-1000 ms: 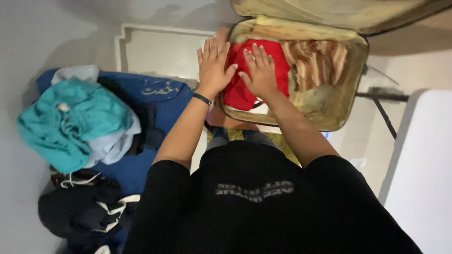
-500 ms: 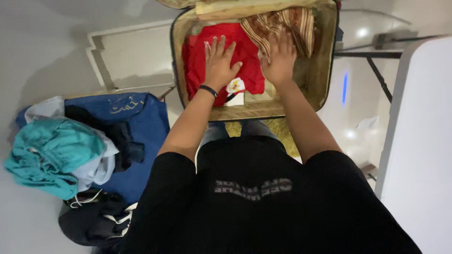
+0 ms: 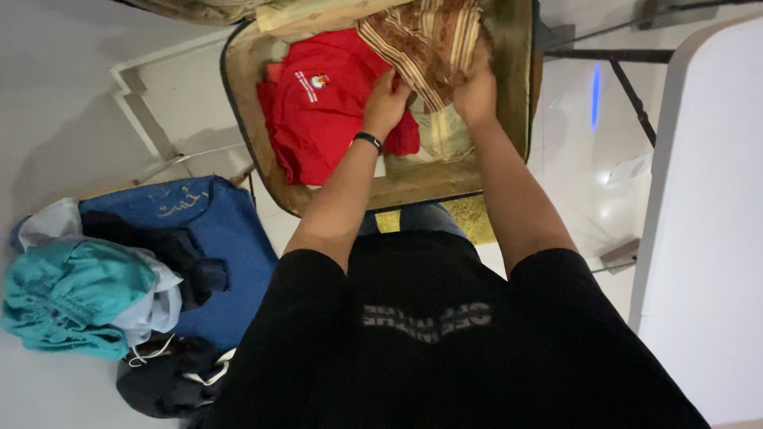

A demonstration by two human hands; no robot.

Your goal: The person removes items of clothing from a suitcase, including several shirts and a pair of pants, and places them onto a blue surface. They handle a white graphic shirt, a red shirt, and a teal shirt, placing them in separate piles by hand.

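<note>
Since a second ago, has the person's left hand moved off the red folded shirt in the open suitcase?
Yes. The left hand has shifted right across the red shirt, toward the brown striped cloth, and grips its edge.

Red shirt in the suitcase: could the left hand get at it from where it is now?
Probably yes. The left hand grips the striped cloth right at the edge of the red shirt, which lies uncovered in the open suitcase; it would have to let go first.

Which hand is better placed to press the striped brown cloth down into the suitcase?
Right, probably. The right hand rests squarely on the striped brown cloth in the open tan suitcase, while the left hand only grips its edge beside the red shirt.
</note>
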